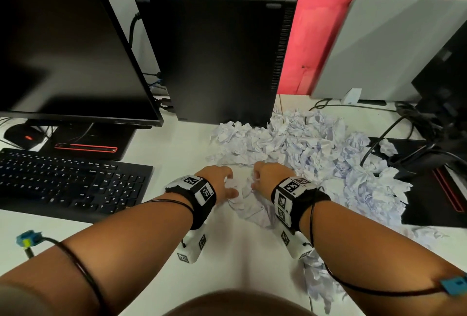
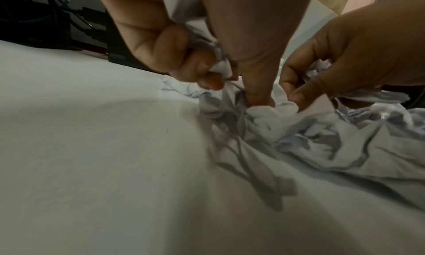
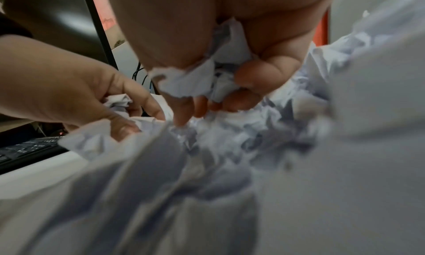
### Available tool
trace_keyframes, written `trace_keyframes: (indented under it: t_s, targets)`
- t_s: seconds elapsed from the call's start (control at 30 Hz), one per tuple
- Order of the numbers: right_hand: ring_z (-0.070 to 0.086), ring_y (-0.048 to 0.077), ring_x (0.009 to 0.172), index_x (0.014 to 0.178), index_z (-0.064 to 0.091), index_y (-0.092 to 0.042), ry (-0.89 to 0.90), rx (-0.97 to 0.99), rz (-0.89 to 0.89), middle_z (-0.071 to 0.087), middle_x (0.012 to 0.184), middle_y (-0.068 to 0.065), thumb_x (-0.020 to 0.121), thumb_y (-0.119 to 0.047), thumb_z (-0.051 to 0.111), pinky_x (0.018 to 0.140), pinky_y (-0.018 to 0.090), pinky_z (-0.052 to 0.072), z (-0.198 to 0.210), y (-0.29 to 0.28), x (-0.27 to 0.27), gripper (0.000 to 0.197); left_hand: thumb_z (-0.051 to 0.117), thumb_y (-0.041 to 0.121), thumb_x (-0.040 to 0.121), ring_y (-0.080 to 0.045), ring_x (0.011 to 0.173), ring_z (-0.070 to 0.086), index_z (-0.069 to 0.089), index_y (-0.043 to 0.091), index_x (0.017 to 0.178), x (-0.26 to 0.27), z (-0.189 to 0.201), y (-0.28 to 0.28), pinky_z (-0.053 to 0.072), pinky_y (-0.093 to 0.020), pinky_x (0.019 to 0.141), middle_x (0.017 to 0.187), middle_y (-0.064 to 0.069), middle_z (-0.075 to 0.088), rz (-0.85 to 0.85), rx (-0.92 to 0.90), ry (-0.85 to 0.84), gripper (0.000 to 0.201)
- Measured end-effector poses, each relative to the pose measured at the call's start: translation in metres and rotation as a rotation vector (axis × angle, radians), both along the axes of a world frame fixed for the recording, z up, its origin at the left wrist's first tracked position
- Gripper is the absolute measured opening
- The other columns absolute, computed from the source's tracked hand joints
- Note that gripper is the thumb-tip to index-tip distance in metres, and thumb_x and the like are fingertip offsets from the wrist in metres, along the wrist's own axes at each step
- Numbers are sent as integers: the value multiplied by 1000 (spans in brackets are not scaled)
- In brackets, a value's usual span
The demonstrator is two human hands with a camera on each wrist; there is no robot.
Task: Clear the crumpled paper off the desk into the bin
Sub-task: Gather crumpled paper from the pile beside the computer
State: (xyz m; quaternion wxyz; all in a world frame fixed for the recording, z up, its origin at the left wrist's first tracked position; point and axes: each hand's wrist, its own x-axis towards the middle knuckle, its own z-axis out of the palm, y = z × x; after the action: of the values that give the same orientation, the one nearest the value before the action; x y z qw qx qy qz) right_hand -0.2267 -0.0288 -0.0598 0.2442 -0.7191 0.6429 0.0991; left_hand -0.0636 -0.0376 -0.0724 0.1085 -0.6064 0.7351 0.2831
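Observation:
A big heap of crumpled white paper (image 1: 310, 143) covers the right half of the white desk (image 1: 182, 148). My left hand (image 1: 222, 179) grips a wad of crumpled paper (image 2: 220, 68) at the heap's near left edge, fingers curled round it. My right hand (image 1: 267, 174), a few centimetres to its right, clutches another wad (image 3: 195, 80) in curled fingers. More creased sheets (image 1: 250, 204) lie between and under both wrists. No bin shows in any view.
A black monitor (image 1: 65, 42) and keyboard (image 1: 68, 179) stand at the left, a black computer tower (image 1: 217, 47) behind the heap. Cables (image 1: 394, 128) and a second monitor base (image 1: 434, 179) lie under paper at the right. Bare desk (image 1: 240, 260) shows between my forearms.

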Motion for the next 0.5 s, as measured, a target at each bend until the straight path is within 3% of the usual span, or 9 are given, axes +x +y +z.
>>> trace_keyframes:
  t_s: [0.1,0.2,0.33,0.4,0.5]
  targets:
    - [57,20,83,97,50,-24,-70,-2,-51,60,95,0,86,-30,55,67,29,44,-2,2,-2,14,61,55,79,-23,109,52,51,22,120,3,-4,1,43,-31,87,121,-3,49,13,-2,-21,54]
    - [55,18,87,103,52,-28,-78,-6,-20,57,95,-4,85,-35,53,67,27,40,4,5,2,19,62,45,81,-22,101,54,55,19,109,10,-2,3,40,-26,78,108,-1,54,94,-76,80,39]
    - [54,22,111,129,47,-32,-56,12,103,58,122,1,84,-44,58,83,31,43,6,8,13,48,62,26,82,-21,80,50,50,18,84,20,3,7,33,-23,65,82,0,52,188,-168,211,15]
    - [52,24,117,138,40,-29,4,62,164,54,129,4,88,-37,57,88,32,43,1,8,17,54,60,21,83,-21,75,47,47,18,81,25,4,9,32,-25,59,74,1,49,203,-177,245,14]
    - [54,25,112,132,47,-20,59,86,186,57,123,8,89,-24,57,82,30,44,-5,11,20,44,60,18,81,-21,72,46,45,19,82,31,6,15,32,-25,56,69,6,44,157,-146,256,15]
